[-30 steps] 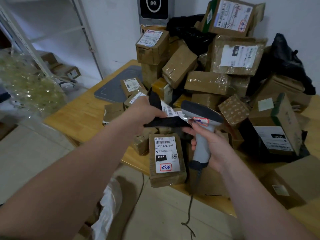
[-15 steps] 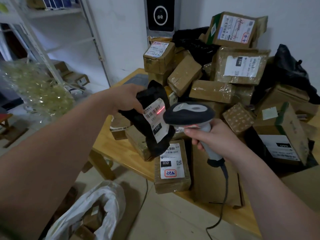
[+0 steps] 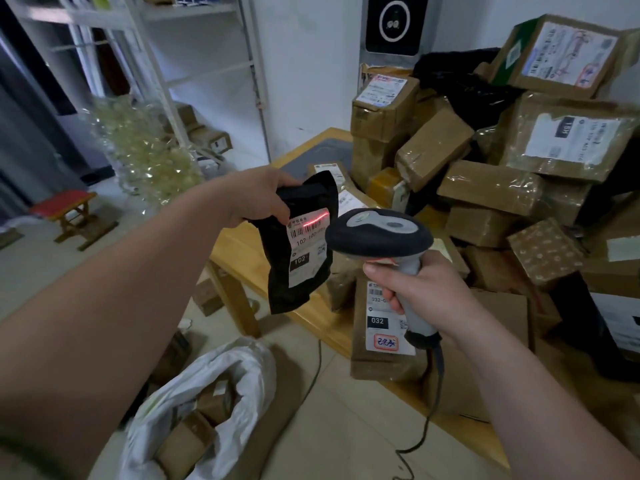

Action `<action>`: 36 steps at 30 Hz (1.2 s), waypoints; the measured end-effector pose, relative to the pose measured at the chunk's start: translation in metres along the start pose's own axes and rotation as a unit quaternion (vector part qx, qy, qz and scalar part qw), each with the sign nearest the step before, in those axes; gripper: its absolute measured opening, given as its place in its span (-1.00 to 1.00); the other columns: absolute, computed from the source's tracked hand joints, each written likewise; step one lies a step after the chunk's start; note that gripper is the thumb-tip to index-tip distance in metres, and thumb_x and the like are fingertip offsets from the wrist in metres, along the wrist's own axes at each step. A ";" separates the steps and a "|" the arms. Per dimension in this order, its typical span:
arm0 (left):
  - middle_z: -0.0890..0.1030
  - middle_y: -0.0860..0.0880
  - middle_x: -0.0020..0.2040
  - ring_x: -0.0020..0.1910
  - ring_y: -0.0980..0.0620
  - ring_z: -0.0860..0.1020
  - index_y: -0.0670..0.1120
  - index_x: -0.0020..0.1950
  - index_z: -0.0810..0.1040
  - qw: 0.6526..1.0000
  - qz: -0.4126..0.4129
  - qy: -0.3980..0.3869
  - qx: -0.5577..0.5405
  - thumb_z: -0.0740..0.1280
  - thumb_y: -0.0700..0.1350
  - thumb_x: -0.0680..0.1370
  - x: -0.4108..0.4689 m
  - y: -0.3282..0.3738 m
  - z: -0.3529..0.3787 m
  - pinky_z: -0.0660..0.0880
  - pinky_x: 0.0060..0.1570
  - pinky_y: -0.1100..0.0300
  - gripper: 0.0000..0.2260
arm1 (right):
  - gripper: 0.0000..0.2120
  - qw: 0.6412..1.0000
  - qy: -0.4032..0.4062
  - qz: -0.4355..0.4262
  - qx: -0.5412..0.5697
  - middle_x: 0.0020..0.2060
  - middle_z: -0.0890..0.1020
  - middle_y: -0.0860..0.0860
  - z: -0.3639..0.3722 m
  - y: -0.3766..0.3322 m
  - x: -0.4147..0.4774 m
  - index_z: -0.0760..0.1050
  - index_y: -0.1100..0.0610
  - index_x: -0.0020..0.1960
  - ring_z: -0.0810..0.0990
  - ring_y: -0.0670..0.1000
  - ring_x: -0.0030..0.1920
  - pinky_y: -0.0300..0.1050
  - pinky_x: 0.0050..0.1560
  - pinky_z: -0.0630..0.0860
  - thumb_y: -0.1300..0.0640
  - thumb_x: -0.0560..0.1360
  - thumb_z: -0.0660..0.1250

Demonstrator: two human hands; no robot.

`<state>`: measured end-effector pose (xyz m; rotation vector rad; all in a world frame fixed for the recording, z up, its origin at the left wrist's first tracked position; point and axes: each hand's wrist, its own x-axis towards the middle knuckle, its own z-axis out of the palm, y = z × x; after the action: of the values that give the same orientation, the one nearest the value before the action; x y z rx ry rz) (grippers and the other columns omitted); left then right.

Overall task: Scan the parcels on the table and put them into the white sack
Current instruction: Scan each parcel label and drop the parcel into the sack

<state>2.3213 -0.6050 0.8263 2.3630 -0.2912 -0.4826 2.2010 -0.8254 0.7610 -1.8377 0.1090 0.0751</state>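
Parcels (image 3: pixel 491 188) on wooden table (image 3: pixel 232 244) (tiled floor (image 3: pixel 346 431))

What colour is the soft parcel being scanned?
Black plastic pouch with a white label, clearest in the head view.

the bare left forearm reaches in from the lower left; the left hand (image 3: pixel 261 195) pinches the top edge of a soft black plastic parcel pouch (image 3: pixel 311 199), which hangs from it. the bare right forearm comes in from the lower right; the right hand (image 3: pixel 426 292) curls its fingers round the grey handle of a black-headed handheld barcode scanner (image 3: pixel 379 233).
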 end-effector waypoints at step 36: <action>0.58 -0.13 0.00 0.04 -0.17 0.56 -0.07 0.09 0.53 0.860 -0.374 0.197 -0.285 0.29 -0.43 0.45 0.006 -0.589 0.171 0.52 0.06 -0.06 -0.67 | -0.80 0.937 -0.062 0.344 -0.003 -0.46 0.60 0.02 0.417 0.320 0.122 0.61 0.18 -0.14 0.57 0.00 -0.38 -0.09 -0.22 0.48 0.05 0.40 0.50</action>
<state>2.2991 -0.2782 0.3081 1.8379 0.8806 -0.3431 2.2876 -0.5125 0.3301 -1.7174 0.6601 0.6799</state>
